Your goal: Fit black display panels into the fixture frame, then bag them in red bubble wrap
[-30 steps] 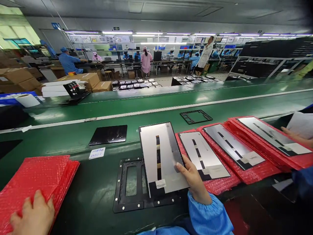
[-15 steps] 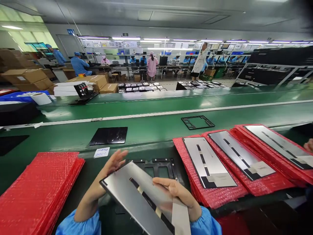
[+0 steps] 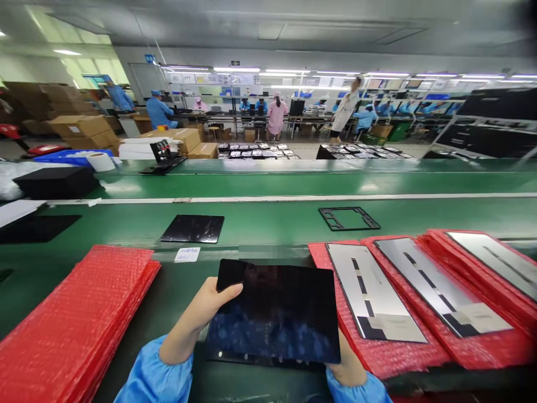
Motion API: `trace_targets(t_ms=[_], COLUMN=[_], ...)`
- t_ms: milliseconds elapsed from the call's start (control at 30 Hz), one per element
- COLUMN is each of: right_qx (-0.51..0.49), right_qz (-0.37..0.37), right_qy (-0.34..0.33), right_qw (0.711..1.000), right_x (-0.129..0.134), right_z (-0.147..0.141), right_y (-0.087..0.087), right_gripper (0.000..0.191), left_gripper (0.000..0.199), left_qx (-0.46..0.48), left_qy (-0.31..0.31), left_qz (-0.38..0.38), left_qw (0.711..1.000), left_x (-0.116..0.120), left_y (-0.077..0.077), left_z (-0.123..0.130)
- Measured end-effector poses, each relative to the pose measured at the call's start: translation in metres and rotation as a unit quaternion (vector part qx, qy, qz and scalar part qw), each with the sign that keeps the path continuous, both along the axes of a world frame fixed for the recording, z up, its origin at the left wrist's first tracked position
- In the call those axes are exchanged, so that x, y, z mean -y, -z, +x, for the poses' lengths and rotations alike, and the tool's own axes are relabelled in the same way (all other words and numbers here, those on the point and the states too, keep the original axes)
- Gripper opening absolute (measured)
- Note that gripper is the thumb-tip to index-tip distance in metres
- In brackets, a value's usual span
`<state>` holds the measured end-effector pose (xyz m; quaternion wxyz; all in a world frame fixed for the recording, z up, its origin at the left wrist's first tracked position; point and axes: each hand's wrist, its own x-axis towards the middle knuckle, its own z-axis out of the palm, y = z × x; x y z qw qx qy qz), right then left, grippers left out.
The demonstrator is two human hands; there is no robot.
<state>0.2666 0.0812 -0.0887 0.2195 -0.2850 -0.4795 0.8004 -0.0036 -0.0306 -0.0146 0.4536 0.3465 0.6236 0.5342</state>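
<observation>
A glossy black display panel faces me, tilted, above the green bench. My left hand grips its left edge, thumb lying on the dark glass and fingers behind. At the lower right edge my right hand holds the panel, its fingers hidden behind it. A dark strip with light dots shows along the panel's lower side; I cannot tell which part it belongs to. Right of my hands, a silver-backed panel and another silver-backed panel lie on red bubble bags.
A stack of red bubble bags lies at left. Farther back are a shiny black sheet, a white handwritten label and a thin black frame. A white strip crosses the bench. People work beyond.
The panel has turned over from its silver back to its black glass. My left hand, open beside it before, now grips its left edge. My right hand has moved to the lower right edge.
</observation>
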Motion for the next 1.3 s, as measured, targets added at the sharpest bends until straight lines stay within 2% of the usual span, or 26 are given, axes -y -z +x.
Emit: trace_targets(t_ms=[167, 300, 433, 633, 767, 967, 1167, 1300], right_qx=[-0.030, -0.048, -0.034, -0.023, 0.023, -0.008, -0.009, -0.009], right_qz=[-0.041, -0.111, -0.143, -0.110, -0.093, -0.116, -0.108, -0.098], right_qy=[0.069, 0.072, 0.092, 0.080, 0.074, 0.080, 0.095, 0.090], right_qw=[0.996, 0.990, 0.985, 0.990, 0.993, 0.990, 0.989, 0.991], right_x=[-0.013, -0.016, -0.008, -0.011, -0.017, -0.015, -0.014, -0.018], right_z=[-0.009, -0.011, -0.012, -0.021, -0.023, -0.020, -0.018, -0.022], right_y=[-0.006, -0.009, -0.017, -0.033, -0.031, -0.027, -0.027, -0.028], right_gripper=[0.069, 0.064, 0.062, 0.064, 0.065, 0.061, 0.058, 0.056], left_gripper=[0.032, 0.033, 0.033, 0.033, 0.033, 0.033, 0.038, 0.041], left_qx=[0.022, 0.029, 0.031, 0.034, 0.020, 0.015, 0.073, 0.099], left_qy=[-0.025, -0.038, -0.044, -0.054, -0.055, -0.049, -0.030, -0.017], left_qz=[-0.004, -0.007, 0.002, 0.018, 0.026, 0.018, 0.018, 0.024], left_qw=[0.999, 0.999, 0.999, 0.998, 0.998, 0.999, 0.997, 0.995], left_x=[0.002, 0.001, -0.001, -0.002, 0.000, 0.002, -0.001, -0.007], left_y=[-0.004, -0.003, -0.001, 0.002, 0.001, 0.003, 0.013, 0.025], left_z=[0.003, 0.002, -0.001, -0.004, -0.004, -0.005, -0.007, -0.012])
